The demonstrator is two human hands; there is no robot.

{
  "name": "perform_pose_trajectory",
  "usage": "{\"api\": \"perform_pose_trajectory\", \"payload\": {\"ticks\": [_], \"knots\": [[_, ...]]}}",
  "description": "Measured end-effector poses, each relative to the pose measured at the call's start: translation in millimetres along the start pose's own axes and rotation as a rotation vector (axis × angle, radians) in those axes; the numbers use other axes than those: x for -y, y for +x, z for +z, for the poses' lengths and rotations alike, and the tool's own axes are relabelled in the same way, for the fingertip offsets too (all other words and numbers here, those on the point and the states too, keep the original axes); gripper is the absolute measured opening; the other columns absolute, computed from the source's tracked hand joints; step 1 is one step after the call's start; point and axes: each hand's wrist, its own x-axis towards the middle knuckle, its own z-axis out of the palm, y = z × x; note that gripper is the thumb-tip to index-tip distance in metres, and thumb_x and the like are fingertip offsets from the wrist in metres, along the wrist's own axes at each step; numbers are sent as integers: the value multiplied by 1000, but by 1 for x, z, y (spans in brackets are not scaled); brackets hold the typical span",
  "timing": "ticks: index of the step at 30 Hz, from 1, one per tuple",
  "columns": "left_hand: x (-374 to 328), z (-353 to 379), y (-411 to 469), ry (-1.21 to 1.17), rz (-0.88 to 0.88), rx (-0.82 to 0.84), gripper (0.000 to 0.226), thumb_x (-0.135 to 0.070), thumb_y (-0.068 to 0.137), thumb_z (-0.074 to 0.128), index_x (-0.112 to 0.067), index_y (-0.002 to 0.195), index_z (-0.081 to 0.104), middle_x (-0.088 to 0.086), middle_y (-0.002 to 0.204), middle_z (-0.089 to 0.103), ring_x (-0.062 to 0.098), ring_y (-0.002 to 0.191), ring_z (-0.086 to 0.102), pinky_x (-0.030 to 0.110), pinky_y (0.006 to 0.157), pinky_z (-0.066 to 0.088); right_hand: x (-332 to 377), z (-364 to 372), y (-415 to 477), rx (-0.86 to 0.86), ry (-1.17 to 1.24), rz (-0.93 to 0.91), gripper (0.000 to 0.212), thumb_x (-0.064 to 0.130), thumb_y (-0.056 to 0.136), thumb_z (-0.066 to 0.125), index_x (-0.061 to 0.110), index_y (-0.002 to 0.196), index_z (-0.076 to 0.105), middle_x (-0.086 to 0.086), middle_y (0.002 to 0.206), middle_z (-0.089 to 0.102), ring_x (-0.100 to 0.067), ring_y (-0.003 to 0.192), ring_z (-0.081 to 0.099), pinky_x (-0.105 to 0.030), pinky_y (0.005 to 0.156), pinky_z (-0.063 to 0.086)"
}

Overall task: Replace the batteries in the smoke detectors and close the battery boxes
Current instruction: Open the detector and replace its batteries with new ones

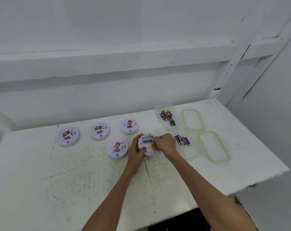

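Note:
A white smoke detector [147,142] lies upside down on the white table [74,172], its battery bay uncovered with a dark battery showing inside. My left hand [136,147] grips the detector's left rim. My right hand [164,143] rests on its right side, fingers pinched at the bay near a small yellow tab; whether they hold a battery is hidden. Several more detectors with red stickers lie face up: one [117,148] just left of my hands, others [68,136] [99,131] [129,126] in a row behind.
A clear tub [158,108] of mixed batteries stands at the back right. A second clear tub [192,154] to the right of my hands holds a few batteries [182,140]. Two green-rimmed lids [193,119] [213,146] lie further right. The table's right edge is close.

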Motion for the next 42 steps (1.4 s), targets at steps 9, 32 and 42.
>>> {"api": "perform_pose_trajectory", "payload": {"ticks": [9,32,42], "knots": [[0,-1,0,21,7,1,59,6,99,53,-32,144,49,1,142,60,19,127,62,33,95,59,-9,10,22,-25,94,131,42,50,66,74,8,65,75,-2,54,70,-20,60,73,-41,72,62],[-1,-2,-1,-32,-30,-17,59,6,100,52,-34,143,49,-5,142,60,10,128,60,26,91,59,12,-46,2,-113,101,-110,11,20,79,69,22,70,75,2,61,72,-11,63,70,-25,70,53],[-3,-2,-2,-36,-30,-16,60,8,99,52,-31,145,50,-4,143,59,12,129,59,25,92,58,-39,-97,14,-321,19,-102,6,14,76,72,10,81,73,0,75,72,-12,71,64,-15,63,45]]}}
